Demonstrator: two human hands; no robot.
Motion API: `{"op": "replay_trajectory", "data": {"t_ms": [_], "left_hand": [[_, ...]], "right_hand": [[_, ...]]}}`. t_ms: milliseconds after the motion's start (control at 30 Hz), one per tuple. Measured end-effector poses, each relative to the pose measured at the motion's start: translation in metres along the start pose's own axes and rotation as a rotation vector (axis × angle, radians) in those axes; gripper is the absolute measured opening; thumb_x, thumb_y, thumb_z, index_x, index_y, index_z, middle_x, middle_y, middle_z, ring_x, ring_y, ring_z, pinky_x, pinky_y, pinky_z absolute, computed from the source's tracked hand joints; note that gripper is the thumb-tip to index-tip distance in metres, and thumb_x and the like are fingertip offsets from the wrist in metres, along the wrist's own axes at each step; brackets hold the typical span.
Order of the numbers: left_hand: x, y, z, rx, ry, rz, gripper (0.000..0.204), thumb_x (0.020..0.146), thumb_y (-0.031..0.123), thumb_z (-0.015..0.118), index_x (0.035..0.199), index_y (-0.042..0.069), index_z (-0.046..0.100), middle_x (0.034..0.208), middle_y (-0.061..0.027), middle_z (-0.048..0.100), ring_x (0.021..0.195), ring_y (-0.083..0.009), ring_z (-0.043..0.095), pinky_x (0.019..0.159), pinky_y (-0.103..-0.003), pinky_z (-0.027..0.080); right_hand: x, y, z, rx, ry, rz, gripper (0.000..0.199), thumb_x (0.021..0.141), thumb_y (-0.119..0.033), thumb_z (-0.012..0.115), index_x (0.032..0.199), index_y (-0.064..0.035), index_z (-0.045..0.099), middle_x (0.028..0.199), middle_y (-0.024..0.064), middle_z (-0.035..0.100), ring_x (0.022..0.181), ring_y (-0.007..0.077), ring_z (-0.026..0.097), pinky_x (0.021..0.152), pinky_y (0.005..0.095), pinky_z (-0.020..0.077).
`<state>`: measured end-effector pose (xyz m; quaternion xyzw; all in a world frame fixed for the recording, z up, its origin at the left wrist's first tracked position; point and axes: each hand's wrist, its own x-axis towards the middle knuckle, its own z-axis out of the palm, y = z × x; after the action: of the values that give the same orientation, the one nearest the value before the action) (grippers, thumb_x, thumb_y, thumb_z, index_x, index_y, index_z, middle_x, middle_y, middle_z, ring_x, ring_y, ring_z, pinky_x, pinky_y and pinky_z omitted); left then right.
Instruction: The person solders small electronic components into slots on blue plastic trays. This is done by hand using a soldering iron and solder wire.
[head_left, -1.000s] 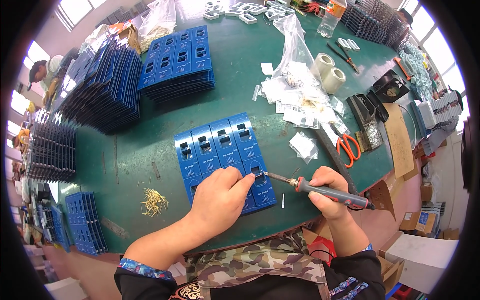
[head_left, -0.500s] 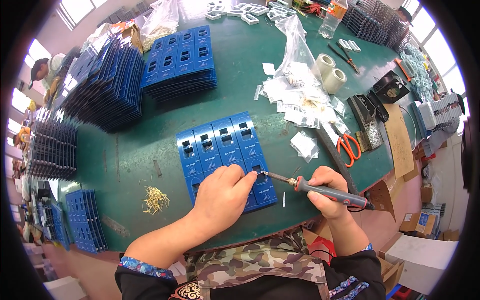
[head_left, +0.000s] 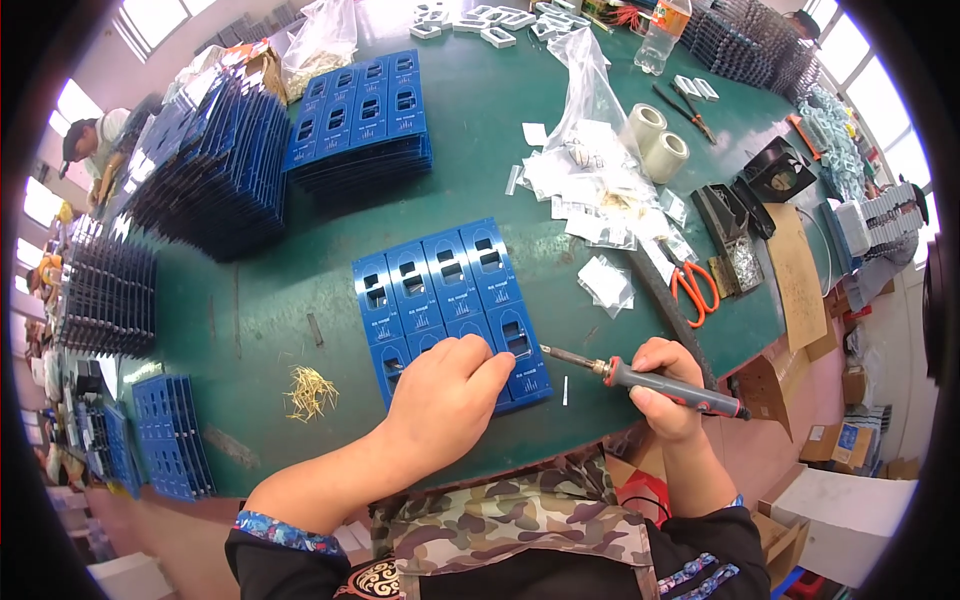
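The left hand point(head_left: 448, 392) rests on the near edge of the blue panel of circuit boards point(head_left: 447, 300), fingertips pinched together on it, much as half a second ago; the right hand point(head_left: 665, 388) is clamped on the soldering iron point(head_left: 640, 378), whose tip has drawn slightly back from the board, just short of it; a joint looks finished; the panel lies mid-counter point(head_left: 480, 160), brass pins point(head_left: 310, 392) to its left.

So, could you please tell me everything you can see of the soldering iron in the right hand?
The soldering iron is a slim tool with a dark grip carrying a red band and a thin metal shaft ending in a tip. It lies nearly level above the green table, tip pointing left toward the blue panel. The right hand grips its handle; the tip sits just short of the left hand.
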<state>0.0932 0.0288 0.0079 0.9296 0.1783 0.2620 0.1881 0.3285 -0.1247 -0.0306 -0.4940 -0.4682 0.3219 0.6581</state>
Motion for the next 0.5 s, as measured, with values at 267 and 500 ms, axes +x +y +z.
{"op": "replay_trajectory", "data": {"t_ms": [267, 500], "left_hand": [[0.0006, -0.0004, 0.0062, -0.001, 0.001, -0.007, 0.02, 0.075, -0.001, 0.07, 0.094, 0.003, 0.065, 0.077, -0.0081, 0.057, 0.066, -0.0269, 0.057, 0.056, -0.037, 0.047], [0.0012, 0.0, 0.0056, 0.012, -0.007, -0.008, 0.019, 0.075, -0.001, 0.07, 0.093, 0.003, 0.066, 0.077, -0.008, 0.057, 0.066, -0.0264, 0.057, 0.055, -0.037, 0.047]], "right_hand": [[0.0062, 0.0032, -0.0018, -0.073, -0.101, -0.063, 0.022, 0.074, -0.002, 0.071, 0.093, -0.0003, 0.061, 0.08, 0.0085, 0.058, 0.068, 0.0148, 0.053, 0.06, 0.0276, 0.041], [0.0081, 0.0036, -0.0006, -0.092, -0.117, -0.089, 0.021, 0.073, -0.001, 0.071, 0.092, -0.0001, 0.061, 0.078, 0.0085, 0.058, 0.066, 0.0151, 0.052, 0.059, 0.028, 0.0408]]}}
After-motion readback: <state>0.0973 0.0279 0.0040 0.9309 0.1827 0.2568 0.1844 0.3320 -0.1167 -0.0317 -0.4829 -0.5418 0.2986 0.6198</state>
